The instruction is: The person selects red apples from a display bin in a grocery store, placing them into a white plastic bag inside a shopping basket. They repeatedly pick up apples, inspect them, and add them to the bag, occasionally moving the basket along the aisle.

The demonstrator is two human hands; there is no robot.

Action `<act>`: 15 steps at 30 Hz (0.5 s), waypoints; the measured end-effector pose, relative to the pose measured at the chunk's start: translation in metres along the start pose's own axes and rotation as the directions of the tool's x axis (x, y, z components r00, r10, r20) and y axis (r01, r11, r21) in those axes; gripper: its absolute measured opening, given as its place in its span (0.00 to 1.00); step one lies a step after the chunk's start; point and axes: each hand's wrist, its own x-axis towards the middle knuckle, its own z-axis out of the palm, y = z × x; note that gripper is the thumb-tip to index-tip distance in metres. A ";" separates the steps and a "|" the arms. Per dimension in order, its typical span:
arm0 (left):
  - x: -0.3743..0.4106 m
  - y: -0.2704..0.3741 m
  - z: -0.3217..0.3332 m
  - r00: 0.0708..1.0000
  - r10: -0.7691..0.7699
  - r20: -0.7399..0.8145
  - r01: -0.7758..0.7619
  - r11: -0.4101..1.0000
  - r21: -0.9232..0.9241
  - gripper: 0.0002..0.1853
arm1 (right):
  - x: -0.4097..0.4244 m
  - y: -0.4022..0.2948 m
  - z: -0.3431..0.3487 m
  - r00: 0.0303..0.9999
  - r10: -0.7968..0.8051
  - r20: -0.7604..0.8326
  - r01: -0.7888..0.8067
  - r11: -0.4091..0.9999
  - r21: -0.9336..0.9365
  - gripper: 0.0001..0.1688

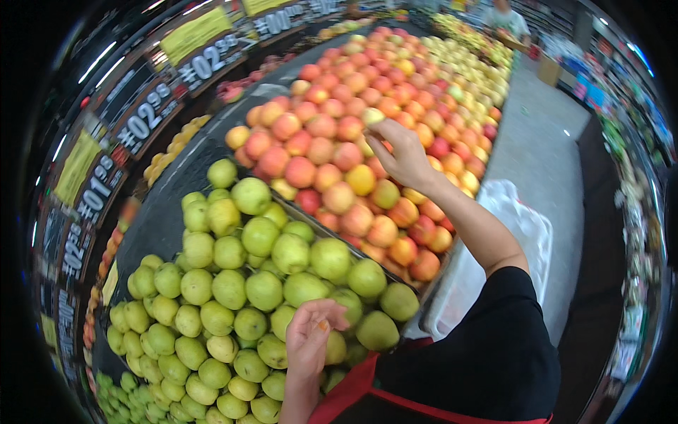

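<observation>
My right hand (402,153) reaches over a heap of red and orange apples (356,220). Its bent fingertips are at the lower edge of a pale yellow apple (373,115); whether they touch it I cannot tell. Thumb and fingers are apart, with nothing visible gripped between them. Lower down, my left hand (317,334) hovers over a pile of round green pears (229,290), palm turned up and fingers loosely curled. It holds nothing, and a small orange patch shows on its thumb. A low divider (339,237) separates pears from apples.
White foam or plastic packing (495,233) lies right of the apple bin. Beyond is a grey aisle floor (535,127). A person (506,24) stands at the far end near paler fruit (466,69). Price boards (145,119) line the left, above a dark shelf ledge (159,212).
</observation>
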 end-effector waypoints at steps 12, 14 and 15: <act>-0.060 -0.108 0.077 0.902 -0.171 0.396 0.000 0.918 0.397 0.13 | -0.396 -0.007 -0.216 0.175 0.984 -0.020 -0.982 0.173 -0.082 0.23; -0.069 -0.120 0.084 0.881 -0.197 0.430 -0.002 0.908 0.420 0.12 | -0.445 0.000 -0.218 0.055 0.998 0.038 -0.967 0.062 -0.246 0.25; -0.072 -0.126 0.085 0.872 -0.209 0.443 -0.008 0.898 0.440 0.12 | -0.462 0.003 -0.214 0.006 0.993 0.118 -0.934 0.047 -0.354 0.26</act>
